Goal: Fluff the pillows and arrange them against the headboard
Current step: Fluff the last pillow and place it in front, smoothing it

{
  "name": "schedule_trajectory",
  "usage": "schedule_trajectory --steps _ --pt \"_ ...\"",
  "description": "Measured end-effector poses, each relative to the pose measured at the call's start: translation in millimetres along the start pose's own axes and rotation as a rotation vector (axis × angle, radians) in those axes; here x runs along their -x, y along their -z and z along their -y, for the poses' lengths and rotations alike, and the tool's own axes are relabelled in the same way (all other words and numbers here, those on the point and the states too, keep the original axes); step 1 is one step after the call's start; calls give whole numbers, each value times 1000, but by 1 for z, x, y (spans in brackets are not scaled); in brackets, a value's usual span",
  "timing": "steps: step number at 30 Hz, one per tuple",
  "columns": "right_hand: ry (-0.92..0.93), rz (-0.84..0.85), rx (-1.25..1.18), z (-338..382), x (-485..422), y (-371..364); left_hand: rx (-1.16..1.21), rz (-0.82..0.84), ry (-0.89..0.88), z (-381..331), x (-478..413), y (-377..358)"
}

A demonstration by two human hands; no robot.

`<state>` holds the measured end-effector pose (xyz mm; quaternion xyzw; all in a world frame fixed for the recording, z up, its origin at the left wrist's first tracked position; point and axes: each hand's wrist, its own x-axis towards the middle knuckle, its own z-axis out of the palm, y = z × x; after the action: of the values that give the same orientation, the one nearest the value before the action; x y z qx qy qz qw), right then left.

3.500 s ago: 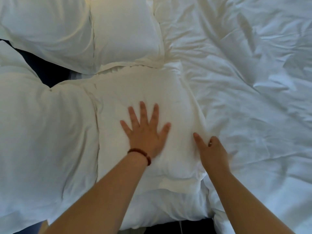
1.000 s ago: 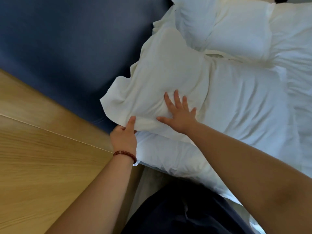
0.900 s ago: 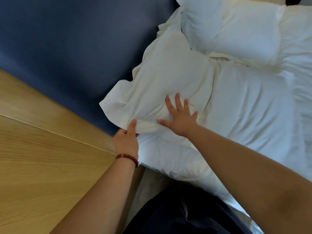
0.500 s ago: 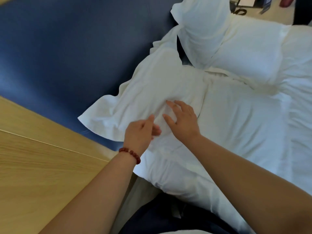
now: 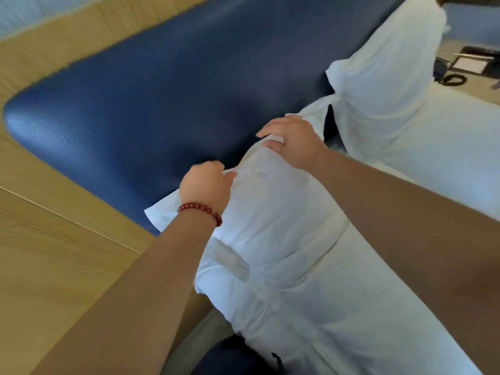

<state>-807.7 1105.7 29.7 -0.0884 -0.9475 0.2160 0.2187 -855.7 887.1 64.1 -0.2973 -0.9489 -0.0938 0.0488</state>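
No legible text, labels, brands or numbers anywhere in view. Only candidate is the white sheet [image 5: 469,64] at far top right, and it's too blurred and small to tell if it carries print.
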Motion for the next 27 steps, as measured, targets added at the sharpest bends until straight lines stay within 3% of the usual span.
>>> schedule_trajectory --steps 4,9,13,17,20,27 --pt "-78 184 14 -15 -19 5 234 25 71 7 1 -3" --pt "-226 123 -214 -29 -32 13 614 -12 265 16 6 -1" --pt "-271 70 -360 -27 -40 38 619 -156 311 10 7 1" --pt "-318 297 -463 -35 -31 45 666 -290 334 -1 6 2" --pt "-305 177 -342 -41 -30 37 685 -352 332 -6 4 4" --pt "-321 -217 -414 -1 -67 44 601 -547 270 -3 2 26"
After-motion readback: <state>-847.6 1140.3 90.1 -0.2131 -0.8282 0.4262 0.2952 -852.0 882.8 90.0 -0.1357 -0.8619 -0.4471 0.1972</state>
